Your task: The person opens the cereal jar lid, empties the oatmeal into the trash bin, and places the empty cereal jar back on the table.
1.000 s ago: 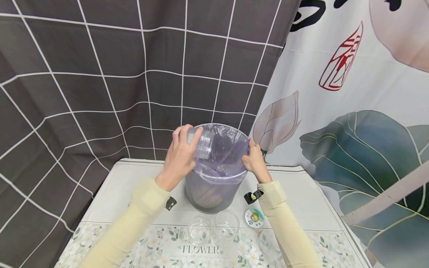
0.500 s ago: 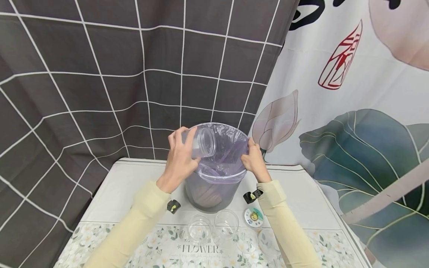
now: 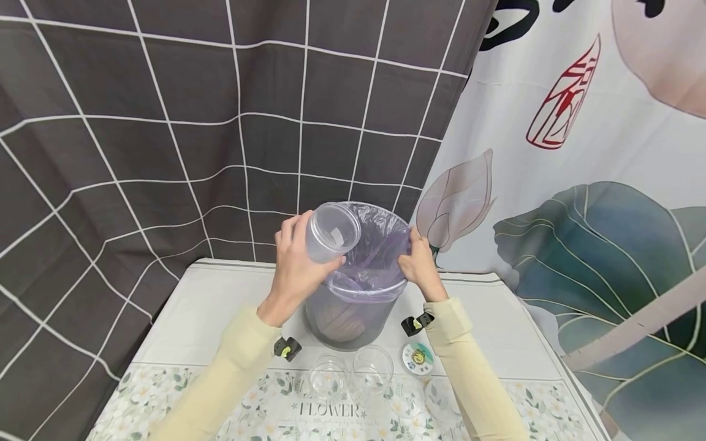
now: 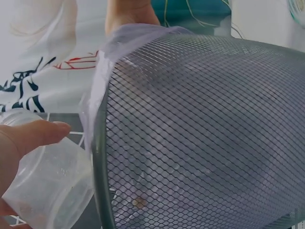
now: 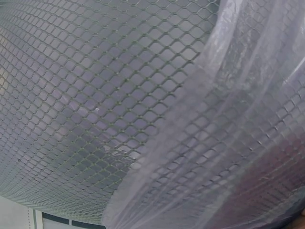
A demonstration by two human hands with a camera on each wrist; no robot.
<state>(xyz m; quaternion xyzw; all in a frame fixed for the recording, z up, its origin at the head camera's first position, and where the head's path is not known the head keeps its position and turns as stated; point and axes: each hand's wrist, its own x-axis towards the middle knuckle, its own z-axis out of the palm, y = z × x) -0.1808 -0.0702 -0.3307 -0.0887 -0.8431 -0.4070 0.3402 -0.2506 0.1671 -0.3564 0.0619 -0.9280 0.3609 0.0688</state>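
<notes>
In the head view, my left hand (image 3: 295, 263) grips a clear plastic jar (image 3: 331, 236) at the left rim of a grey mesh bin (image 3: 339, 324). The jar is tilted, its open mouth facing the camera, and a small pale patch shows inside. A thin purple bag (image 3: 380, 245) lines the bin and folds over its rim. With fingers and thumb, my right hand (image 3: 420, 263) holds the right rim and the bag. The left wrist view has the jar (image 4: 57, 183) beside the rim, under my thumb. Mesh and bag (image 5: 186, 157) fill the right wrist view.
Two clear round containers (image 3: 328, 376) stand before the bin on a flower-printed cloth (image 3: 265, 404). Right of them lie a round lid with a colourful print (image 3: 417, 358) and clear discs (image 3: 441, 395) partly behind the right sleeve. A dark grid curtain (image 3: 265, 147) hangs behind the table.
My left hand has rotated the jar: its mouth pointed right into the bin and now turns up towards the camera. My right hand has stayed on the rim.
</notes>
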